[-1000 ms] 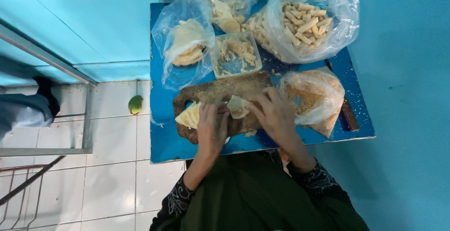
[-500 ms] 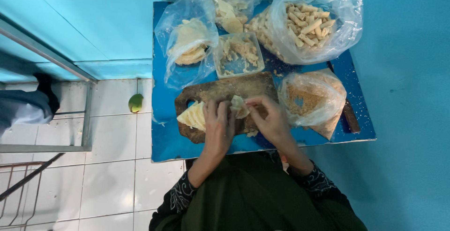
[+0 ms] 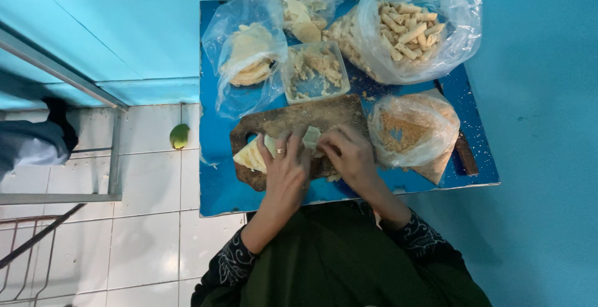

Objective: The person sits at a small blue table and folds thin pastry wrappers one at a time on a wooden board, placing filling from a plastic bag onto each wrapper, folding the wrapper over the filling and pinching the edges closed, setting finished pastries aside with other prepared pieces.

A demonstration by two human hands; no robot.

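A dark wooden cutting board (image 3: 293, 120) lies on a small blue table (image 3: 215, 182). On it rests a pale thin wrapper sheet (image 3: 249, 156). My left hand (image 3: 283, 169), a ring on one finger, presses down on the wrapper with fingers spread. My right hand (image 3: 349, 154) is curled over the wrapper's right part, fingertips pinching it against the board. What lies under the fingers is hidden.
Behind the board stand a clear tub of filling (image 3: 313, 70), a bag of flat wrappers (image 3: 248, 61), a bag of finished rolls (image 3: 408, 27), another bag (image 3: 305, 8), and a bag of crumbs (image 3: 411, 132) at the right. A green fruit (image 3: 179, 136) lies on the tiled floor.
Both hands have drawn closer together over the wrapper on the board; the right hand moved left and curled over it.
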